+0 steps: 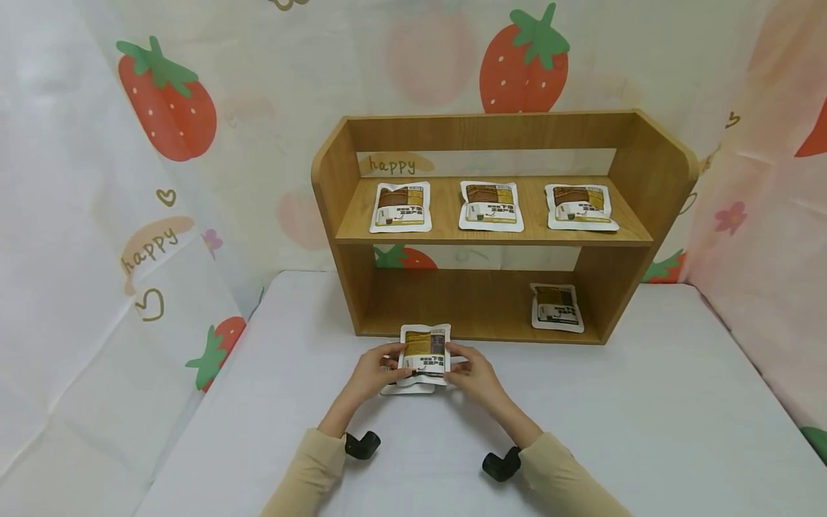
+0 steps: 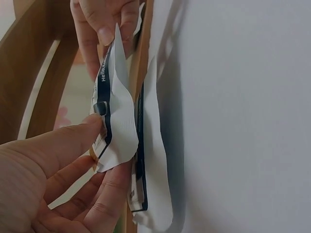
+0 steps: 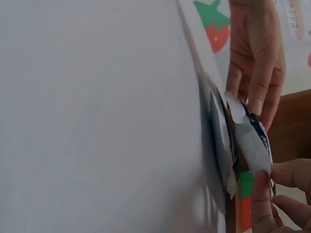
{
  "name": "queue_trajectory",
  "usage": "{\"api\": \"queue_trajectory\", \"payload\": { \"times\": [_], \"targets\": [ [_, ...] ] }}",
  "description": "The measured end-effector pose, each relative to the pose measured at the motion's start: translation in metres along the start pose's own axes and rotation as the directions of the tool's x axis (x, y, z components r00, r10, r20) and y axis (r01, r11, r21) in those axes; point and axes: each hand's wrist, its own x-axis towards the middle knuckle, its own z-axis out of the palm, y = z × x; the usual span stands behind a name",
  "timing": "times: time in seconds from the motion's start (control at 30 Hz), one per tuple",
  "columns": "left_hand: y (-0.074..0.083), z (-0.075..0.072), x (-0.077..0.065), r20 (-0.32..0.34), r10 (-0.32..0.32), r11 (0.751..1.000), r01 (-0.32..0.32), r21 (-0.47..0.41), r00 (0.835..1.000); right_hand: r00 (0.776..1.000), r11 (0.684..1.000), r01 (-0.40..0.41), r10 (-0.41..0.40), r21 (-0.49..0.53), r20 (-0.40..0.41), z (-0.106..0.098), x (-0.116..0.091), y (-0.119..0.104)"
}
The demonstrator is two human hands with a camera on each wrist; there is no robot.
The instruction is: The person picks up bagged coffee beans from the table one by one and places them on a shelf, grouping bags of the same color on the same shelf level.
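Both hands hold one white, brown and yellow foil pouch (image 1: 425,350) by its two side edges, in front of the shelf. My left hand (image 1: 377,373) pinches the left edge between thumb and fingers; my right hand (image 1: 477,373) pinches the right edge. In the left wrist view the held pouch (image 2: 116,126) is raised off the table, and a second pouch (image 2: 153,160) lies below it. That lower pouch (image 1: 408,389) is mostly hidden under the held one in the head view. In the right wrist view a gap separates the held pouch (image 3: 252,141) from the lower pouch (image 3: 222,141).
A two-tier wooden shelf (image 1: 491,239) stands at the back of the white table (image 1: 678,402). Three similar pouches lie on its upper tier: left pouch (image 1: 400,208), middle pouch (image 1: 491,207), right pouch (image 1: 581,208). Another pouch (image 1: 557,309) sits at the lower tier's right end.
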Motion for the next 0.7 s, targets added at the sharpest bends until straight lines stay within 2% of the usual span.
{"api": "queue_trajectory", "payload": {
  "times": [0.13,0.27,0.4,0.7],
  "targets": [
    [0.002,0.006,0.002,0.012,0.042,0.998,-0.042,0.035,0.999,1.000,1.000,-0.012,0.012,0.002,-0.005,-0.007,-0.003,0.002],
    [0.005,0.011,0.004,0.012,0.072,0.997,-0.072,0.032,0.997,1.000,1.000,-0.007,0.007,-0.004,-0.006,-0.013,-0.005,0.004],
    [0.009,0.016,0.006,0.029,0.071,0.997,-0.071,0.010,0.997,1.000,1.000,-0.023,0.022,-0.006,-0.013,-0.019,-0.006,0.006],
    [0.017,0.027,0.010,0.053,0.077,0.996,-0.079,0.029,0.996,0.999,0.999,-0.043,0.043,-0.004,-0.006,-0.034,-0.009,0.011]
  ]
}}
